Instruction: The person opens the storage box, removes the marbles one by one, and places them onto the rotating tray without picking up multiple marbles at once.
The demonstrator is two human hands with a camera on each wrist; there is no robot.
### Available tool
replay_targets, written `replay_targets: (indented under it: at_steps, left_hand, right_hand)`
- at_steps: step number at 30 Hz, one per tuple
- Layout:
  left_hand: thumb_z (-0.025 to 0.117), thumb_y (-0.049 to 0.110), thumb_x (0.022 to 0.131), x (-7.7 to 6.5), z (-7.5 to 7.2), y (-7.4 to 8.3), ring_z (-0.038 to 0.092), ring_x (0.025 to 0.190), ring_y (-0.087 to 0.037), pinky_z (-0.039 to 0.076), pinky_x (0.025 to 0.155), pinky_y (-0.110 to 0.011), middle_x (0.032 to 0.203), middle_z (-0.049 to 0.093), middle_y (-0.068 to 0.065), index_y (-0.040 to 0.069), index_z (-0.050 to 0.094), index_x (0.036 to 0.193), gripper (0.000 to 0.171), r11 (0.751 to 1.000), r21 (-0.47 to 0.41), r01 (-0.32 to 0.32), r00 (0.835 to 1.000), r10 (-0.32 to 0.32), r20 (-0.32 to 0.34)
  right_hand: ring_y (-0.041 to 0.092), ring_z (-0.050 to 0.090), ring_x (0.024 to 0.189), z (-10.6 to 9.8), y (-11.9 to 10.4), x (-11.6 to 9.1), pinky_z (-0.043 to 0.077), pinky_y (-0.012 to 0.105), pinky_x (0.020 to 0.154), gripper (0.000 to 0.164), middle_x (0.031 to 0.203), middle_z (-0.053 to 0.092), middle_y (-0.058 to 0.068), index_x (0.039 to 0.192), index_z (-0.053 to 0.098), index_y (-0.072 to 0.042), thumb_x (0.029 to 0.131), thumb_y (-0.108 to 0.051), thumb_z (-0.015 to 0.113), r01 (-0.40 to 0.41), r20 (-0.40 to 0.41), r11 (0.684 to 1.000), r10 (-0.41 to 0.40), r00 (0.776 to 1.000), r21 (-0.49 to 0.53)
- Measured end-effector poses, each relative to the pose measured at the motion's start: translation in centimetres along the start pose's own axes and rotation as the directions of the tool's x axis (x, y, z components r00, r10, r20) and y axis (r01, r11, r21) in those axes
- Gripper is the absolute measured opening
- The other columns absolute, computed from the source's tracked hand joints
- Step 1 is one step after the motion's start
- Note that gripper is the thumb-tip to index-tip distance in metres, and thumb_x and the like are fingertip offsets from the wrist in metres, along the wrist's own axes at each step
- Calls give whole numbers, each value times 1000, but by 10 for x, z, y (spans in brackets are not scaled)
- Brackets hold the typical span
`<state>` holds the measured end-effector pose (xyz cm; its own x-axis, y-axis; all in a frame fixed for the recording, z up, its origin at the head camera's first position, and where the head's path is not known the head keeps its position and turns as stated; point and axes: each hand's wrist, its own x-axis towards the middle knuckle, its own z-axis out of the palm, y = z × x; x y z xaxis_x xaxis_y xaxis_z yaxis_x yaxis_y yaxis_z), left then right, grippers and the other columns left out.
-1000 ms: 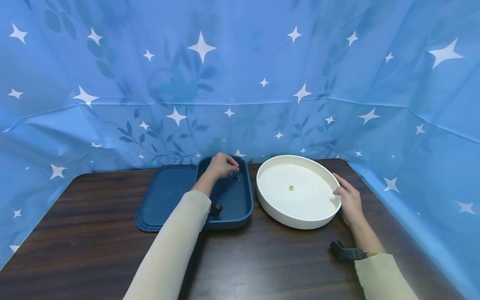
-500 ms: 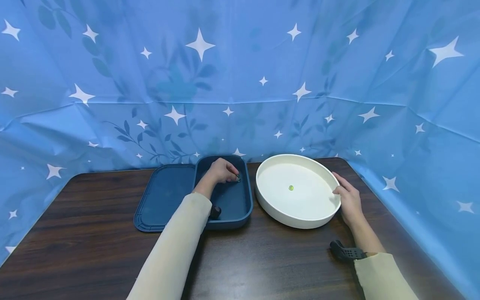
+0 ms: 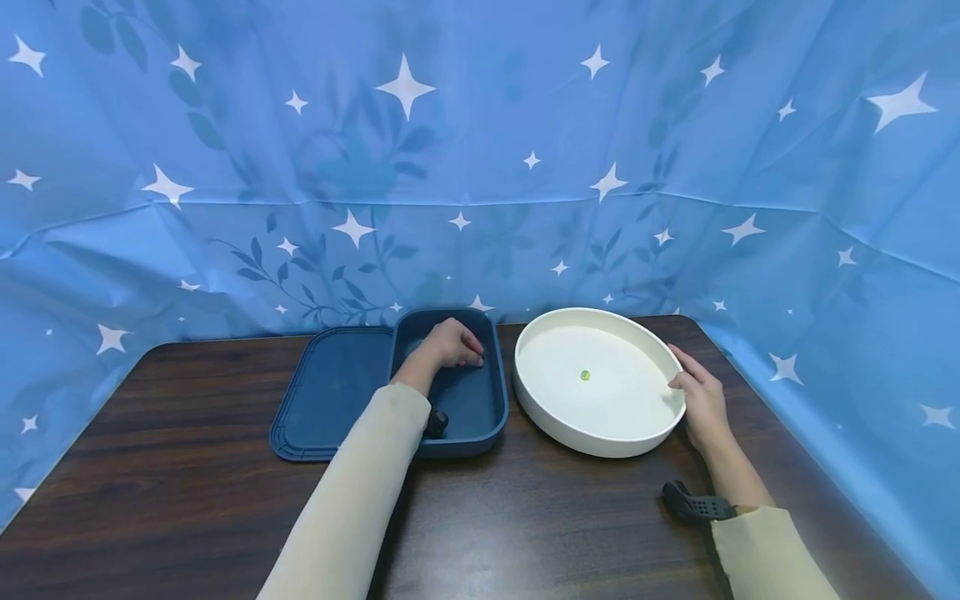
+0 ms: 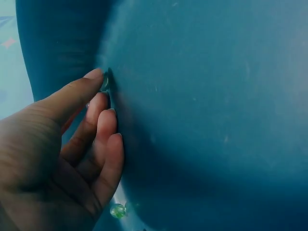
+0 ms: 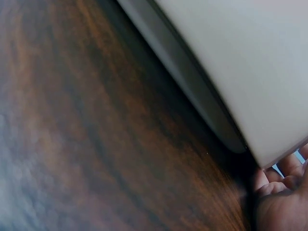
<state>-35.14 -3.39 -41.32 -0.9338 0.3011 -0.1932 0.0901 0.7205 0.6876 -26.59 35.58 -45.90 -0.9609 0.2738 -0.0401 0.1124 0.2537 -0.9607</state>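
Inside a dark blue rectangular container (image 3: 468, 408), my left hand (image 3: 450, 343) reaches down near the far right wall. Thumb and forefinger of that hand pinch a small glassy green marble (image 4: 105, 83), partly covered by the fingertips in the left wrist view. Another clear green marble (image 4: 118, 210) lies below the hand, by the container's wall. My right hand (image 3: 699, 400) grips the right rim of a round, shallow white tray (image 3: 555, 425), thumb inside and fingers outside. A single yellow-green marble (image 3: 585, 375) rests on the tray's floor.
A flat blue lid (image 3: 326, 392) lies left of the container, against its side. Everything stands on a dark wooden table (image 3: 555, 525). Behind it hangs a blue curtain (image 3: 480, 167) with white stars. The container and tray stand close together near the far edge.
My left hand has lowered toward the container's floor and come slightly nearer. Marbles seen by its fingertips a second ago are now hidden in the head view. The right hand keeps its grip.
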Motion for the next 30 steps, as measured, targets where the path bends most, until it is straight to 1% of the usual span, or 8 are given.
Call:
replay_targets:
  at_steps: [4,10,15,16,18,22,25,30]
  left_hand:
    - [75,13,91,-1,-1,1,62,80,-16,52,74,-27,96,75,-7,8,79,104,14,1000,23,-17,1000,17,3]
    - [75,14,92,-3,-2,0,62,79,-17,53,75,-29,91,73,-7,8,79,101,12,1000,20,-14,999,14,-36]
    - [75,16,92,-3,-5,2,63,78,-16,53,75,-29,91,74,-7,8,79,102,13,999,40,-24,999,26,-44]
    - [75,16,92,-3,-7,3,64,78,-16,53,74,-29,91,74,-7,8,79,102,13,999,40,-25,999,27,-47]
    - [75,16,92,-3,-11,6,65,79,-18,52,72,-28,93,75,-8,8,79,102,13,999,30,-30,998,32,-53]
    - [72,16,94,-5,-20,15,67,86,-25,48,67,-26,99,76,-13,7,78,104,14,999,5,-51,997,52,-58]
    - [71,17,96,-7,-26,24,67,88,-29,46,63,-25,104,75,-16,7,77,105,15,997,-13,-77,995,76,-67]
    - [72,17,95,-7,-27,43,69,93,-31,50,65,-27,104,75,-12,7,77,107,17,991,-25,-131,987,128,-102]
  right_hand:
    - [35,28,153,1,-1,-1,44,20,106,71,169,21,9,160,32,-19,92,0,36,-2,-7,1000,2,1000,1]
    - [34,28,153,5,-1,0,43,23,110,70,169,21,9,160,31,-18,92,0,35,-3,3,1000,3,1000,5]
    - [33,27,154,7,0,0,35,41,120,70,169,21,7,160,31,-18,92,-1,35,-22,-4,1000,22,1000,3]
    - [33,27,154,6,0,0,36,40,119,70,169,21,7,160,31,-18,92,-1,36,-25,-6,1000,25,1000,5]
    - [33,28,153,6,1,-1,41,29,114,69,169,21,7,160,32,-19,93,-1,36,-27,-9,1000,27,1000,6]
    - [35,28,153,3,1,-1,45,9,91,68,169,21,8,159,33,-18,93,-2,36,-14,-6,1000,14,1000,10]
    - [35,28,153,2,0,-1,45,7,87,68,169,21,9,159,33,-18,93,-2,37,-12,-7,1000,12,1000,10]
    - [33,27,153,1,-1,0,45,14,96,69,169,21,7,159,33,-20,93,-3,37,-29,-9,1000,29,1000,-10]
